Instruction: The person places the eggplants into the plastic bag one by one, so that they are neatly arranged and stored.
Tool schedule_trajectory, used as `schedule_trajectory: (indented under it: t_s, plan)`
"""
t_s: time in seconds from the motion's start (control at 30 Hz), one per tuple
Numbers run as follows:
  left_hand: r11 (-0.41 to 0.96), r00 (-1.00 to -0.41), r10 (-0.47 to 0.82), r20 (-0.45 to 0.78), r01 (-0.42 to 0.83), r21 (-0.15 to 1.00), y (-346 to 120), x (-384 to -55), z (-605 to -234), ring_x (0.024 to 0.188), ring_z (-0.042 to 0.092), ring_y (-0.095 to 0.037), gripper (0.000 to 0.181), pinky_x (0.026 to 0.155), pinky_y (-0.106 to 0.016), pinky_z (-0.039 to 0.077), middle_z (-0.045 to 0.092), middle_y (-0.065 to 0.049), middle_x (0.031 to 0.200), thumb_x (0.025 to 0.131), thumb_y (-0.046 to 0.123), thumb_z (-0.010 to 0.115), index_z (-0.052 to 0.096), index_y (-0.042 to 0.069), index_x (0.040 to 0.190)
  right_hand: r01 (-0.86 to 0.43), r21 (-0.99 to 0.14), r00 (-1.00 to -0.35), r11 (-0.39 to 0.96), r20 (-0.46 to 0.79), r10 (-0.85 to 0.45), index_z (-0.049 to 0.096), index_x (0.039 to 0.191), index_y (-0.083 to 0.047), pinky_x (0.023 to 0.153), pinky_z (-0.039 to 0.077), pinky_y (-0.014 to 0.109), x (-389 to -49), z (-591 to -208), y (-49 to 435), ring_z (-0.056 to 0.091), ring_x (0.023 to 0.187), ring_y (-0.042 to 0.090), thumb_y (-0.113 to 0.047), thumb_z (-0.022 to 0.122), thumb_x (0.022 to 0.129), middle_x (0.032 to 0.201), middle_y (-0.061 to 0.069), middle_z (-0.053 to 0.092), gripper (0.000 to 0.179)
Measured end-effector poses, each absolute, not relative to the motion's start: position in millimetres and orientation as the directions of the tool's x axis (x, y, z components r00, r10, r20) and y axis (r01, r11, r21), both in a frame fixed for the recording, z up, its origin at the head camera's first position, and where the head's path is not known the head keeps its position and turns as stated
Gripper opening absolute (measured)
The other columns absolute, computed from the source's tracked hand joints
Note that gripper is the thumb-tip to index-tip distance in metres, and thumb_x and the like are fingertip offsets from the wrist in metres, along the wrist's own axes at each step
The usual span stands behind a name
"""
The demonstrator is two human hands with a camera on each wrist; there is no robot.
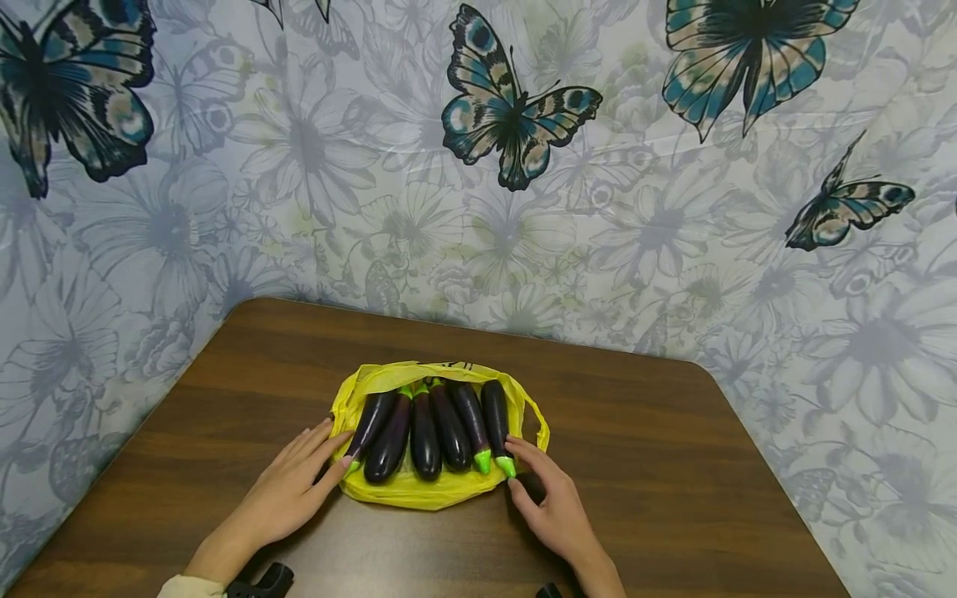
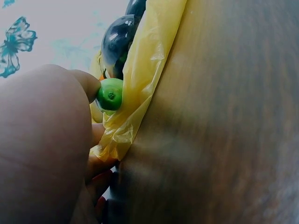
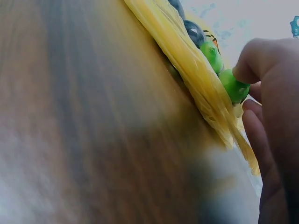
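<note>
Several dark purple eggplants (image 1: pixel 424 436) lie side by side in an opened yellow plastic bag (image 1: pixel 407 494). Some green caps point away, others toward the front. At the bag's left side my left hand (image 1: pixel 287 482) pinches the green-capped end of the leftmost eggplant (image 2: pixel 111 95) between thumb and finger. Its other fingers lie against the yellow bag (image 2: pixel 142 74), partly hidden. On the opposite side my right hand (image 1: pixel 553 502) holds the rightmost eggplant (image 1: pixel 494 411), thumb at its green cap (image 3: pixel 233 86) and forefinger along its side. Both eggplants still rest in the bag.
A brown wooden table (image 1: pixel 673 465) carries the bag. Behind it hangs a pale floral wall covering (image 1: pixel 314 216) with large butterfly prints. A loop handle of the bag (image 1: pixel 542 423) sticks out at the right. Dark wrist devices (image 1: pixel 262 581) show near the bottom edge.
</note>
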State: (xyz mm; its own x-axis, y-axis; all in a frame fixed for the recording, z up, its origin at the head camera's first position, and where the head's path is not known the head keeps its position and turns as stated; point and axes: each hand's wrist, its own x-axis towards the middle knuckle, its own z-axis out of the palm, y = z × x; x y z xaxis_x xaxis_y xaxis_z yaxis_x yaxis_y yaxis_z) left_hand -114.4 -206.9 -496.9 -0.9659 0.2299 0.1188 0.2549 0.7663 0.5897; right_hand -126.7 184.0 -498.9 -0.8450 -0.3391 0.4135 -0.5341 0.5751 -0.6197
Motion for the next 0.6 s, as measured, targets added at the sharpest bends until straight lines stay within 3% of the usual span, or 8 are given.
schedule_trajectory:
  t_s: [0.23,0.6]
  plan:
    - [0.767,-0.967,0.222,0.123,0.251,0.591,-205.1,-115.7,-497.0,0.151,0.03,-0.046,0.056,0.119,-0.069,0.024,0.036,-0.025,0.162,0.109,0.048,0.044,0.054,0.01,0.15,-0.552,-0.619,-0.829,0.559,0.481,-0.286,0.066,0.134,-0.014,0.092,0.061,0.038,-133.1,-502.6,184.9,0.066,0.123,0.023,-0.001,0.075,0.093,0.14,0.003,0.065,0.044]
    - [0.774,-0.97,0.214,0.116,0.24,0.586,-200.0,-115.4,-496.4,0.151,0.03,-0.048,0.057,0.118,-0.07,0.025,0.036,-0.026,0.162,0.109,0.049,0.045,0.054,0.011,0.15,-0.552,-0.618,-0.831,0.561,0.46,-0.312,0.068,0.131,-0.012,0.093,0.061,0.035,-137.7,-502.0,189.8,0.066,0.123,0.022,-0.004,0.075,0.094,0.139,0.003,0.066,0.038]
